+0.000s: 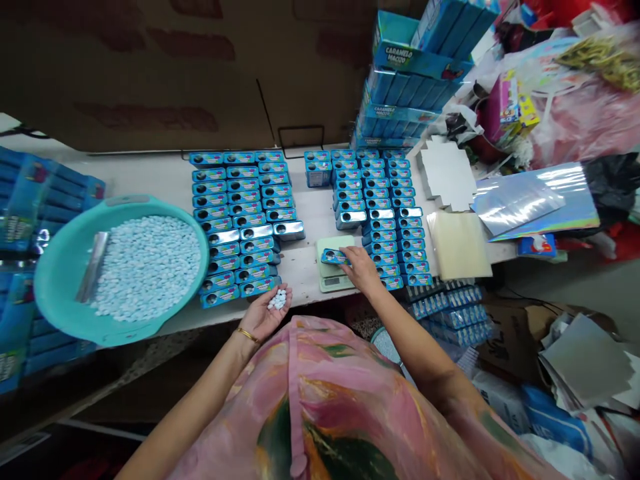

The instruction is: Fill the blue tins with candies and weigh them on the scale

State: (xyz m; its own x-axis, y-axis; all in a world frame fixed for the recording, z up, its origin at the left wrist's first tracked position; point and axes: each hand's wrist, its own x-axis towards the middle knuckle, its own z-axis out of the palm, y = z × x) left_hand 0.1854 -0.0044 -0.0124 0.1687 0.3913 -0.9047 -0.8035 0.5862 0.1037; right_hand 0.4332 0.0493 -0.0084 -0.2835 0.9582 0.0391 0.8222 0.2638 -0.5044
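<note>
My left hand is cupped palm up at the table's front edge, with a small heap of pale candies in it. My right hand grips one end of a small blue candy tin between thumb and fingers. That tin is at a pale green kitchen scale; I cannot tell whether it rests on the plate or is just above it. On the left, a turquoise basin holds many pale blue candies and a metal scoop.
Rows of blue tins stand left of the scale, and more tins stand right. Stacked display boxes rise at the back right. A flat white carton and cream sheets lie at the right. Cardboard walls the back.
</note>
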